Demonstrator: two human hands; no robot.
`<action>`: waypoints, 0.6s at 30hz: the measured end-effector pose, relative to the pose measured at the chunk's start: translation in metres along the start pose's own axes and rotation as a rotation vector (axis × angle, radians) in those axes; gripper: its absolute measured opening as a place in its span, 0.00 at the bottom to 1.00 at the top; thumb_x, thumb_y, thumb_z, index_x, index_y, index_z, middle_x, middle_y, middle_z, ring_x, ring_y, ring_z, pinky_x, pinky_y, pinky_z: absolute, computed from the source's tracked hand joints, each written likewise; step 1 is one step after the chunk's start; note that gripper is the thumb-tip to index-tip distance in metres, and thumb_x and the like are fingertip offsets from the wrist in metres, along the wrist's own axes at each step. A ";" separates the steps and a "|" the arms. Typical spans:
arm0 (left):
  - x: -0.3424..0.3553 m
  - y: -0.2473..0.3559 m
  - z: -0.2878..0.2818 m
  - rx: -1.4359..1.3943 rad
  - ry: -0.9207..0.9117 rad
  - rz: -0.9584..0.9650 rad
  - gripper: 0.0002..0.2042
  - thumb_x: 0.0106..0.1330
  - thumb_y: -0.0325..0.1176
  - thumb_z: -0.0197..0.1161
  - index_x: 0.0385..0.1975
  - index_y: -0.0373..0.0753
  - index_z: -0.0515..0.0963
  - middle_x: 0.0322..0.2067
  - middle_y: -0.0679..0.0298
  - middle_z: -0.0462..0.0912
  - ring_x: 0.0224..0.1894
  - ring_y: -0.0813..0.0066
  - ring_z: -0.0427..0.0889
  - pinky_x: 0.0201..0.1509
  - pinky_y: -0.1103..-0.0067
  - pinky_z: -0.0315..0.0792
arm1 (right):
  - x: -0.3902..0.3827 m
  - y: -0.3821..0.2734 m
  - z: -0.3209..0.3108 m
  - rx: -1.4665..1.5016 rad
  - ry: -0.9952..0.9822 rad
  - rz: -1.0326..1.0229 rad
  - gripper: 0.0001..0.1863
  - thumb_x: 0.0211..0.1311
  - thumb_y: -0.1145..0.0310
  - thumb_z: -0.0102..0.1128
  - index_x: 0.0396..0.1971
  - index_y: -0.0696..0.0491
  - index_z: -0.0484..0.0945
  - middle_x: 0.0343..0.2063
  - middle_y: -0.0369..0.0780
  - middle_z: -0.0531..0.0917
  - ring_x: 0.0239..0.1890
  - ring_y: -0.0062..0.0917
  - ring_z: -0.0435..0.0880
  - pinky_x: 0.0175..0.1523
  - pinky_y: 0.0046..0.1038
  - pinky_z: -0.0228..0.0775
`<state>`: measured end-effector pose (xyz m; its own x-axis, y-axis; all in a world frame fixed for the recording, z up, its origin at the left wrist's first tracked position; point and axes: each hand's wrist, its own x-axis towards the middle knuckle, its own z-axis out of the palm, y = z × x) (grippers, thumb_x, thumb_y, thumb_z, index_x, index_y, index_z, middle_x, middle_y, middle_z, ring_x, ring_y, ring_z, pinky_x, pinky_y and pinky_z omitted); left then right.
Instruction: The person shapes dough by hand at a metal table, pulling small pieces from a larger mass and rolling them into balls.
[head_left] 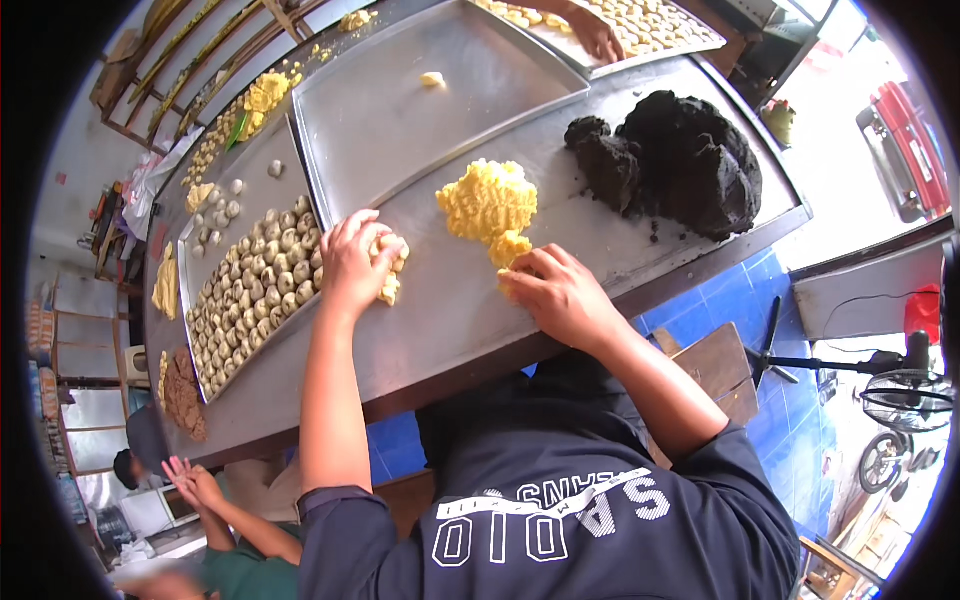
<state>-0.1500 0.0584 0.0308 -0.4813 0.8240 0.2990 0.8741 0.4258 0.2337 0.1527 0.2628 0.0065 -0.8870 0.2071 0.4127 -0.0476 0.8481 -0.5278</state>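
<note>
1. Yellow dough mound (487, 200): sits on the metal worktop (430, 335), between the two hands and beyond them; its near end narrows to a small lump (508, 247) that touches it
2. Right hand (565, 293): at the near end of the small lump, grip narrow, thumb and fingers closed on a bit of dough at the fingertips; exact contact partly hidden
3. Left hand (352, 262): beside the corner of the ball tray (310, 171), grip curled over pale dough pieces (390, 288); palm side hidden, so cannot tell how firmly they are held
4. Handling, judged from the rough, crumbly surface: dough looks soft and short, light in small amounts, perhaps slightly greasy; likely to tear or crumble rather than stretch
5. Where to take hold, judged: the narrow near end suits a fingertip pinch; the mound's broad body would need a whole, cupped hand from below or the sides, since a hard squeeze would probably dent it
6. Dough pieces under the left hand: small and likely easy to flatten; a loose cupped palm seems safer than pressing fingertips
7. Surroundings: dark mass (695, 165) to the right of the mound, apart from it; large tray (370, 130) beyond the left hand, bearing one pale piece (432, 79); many rounded balls (262, 275) in the ball tray; a co-worker's hand (597, 38) at the far tray (690, 42)
</note>
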 end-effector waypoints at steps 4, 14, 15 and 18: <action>-0.025 0.026 -0.018 0.135 0.039 0.171 0.19 0.66 0.36 0.81 0.53 0.35 0.86 0.60 0.55 0.88 0.68 0.50 0.83 0.81 0.54 0.69 | -0.001 -0.006 0.000 -0.004 0.005 0.017 0.14 0.71 0.68 0.73 0.54 0.49 0.93 0.50 0.38 0.89 0.55 0.38 0.86 0.62 0.41 0.83; -0.086 0.056 0.000 0.083 0.030 0.096 0.11 0.77 0.31 0.72 0.54 0.36 0.86 0.56 0.49 0.88 0.59 0.46 0.86 0.68 0.54 0.80 | -0.010 -0.007 0.000 -0.071 0.135 0.050 0.15 0.70 0.64 0.77 0.55 0.48 0.93 0.51 0.38 0.90 0.55 0.39 0.87 0.62 0.42 0.83; -0.098 0.059 0.000 0.006 0.070 0.026 0.10 0.76 0.30 0.73 0.53 0.36 0.87 0.56 0.49 0.88 0.58 0.45 0.87 0.66 0.54 0.80 | -0.007 -0.006 0.004 -0.090 0.120 0.023 0.15 0.70 0.63 0.78 0.54 0.47 0.93 0.50 0.38 0.89 0.55 0.39 0.86 0.61 0.42 0.83; -0.119 0.049 -0.006 -0.317 0.040 -0.133 0.08 0.78 0.27 0.71 0.52 0.34 0.86 0.50 0.49 0.90 0.49 0.43 0.89 0.57 0.58 0.84 | -0.001 -0.011 0.003 -0.078 0.073 -0.042 0.13 0.66 0.58 0.81 0.44 0.48 0.92 0.49 0.37 0.89 0.55 0.38 0.86 0.61 0.40 0.82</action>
<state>-0.0505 -0.0212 0.0122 -0.5973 0.7510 0.2816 0.7429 0.3858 0.5470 0.1524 0.2517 0.0093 -0.8492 0.2030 0.4874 -0.0454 0.8916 -0.4505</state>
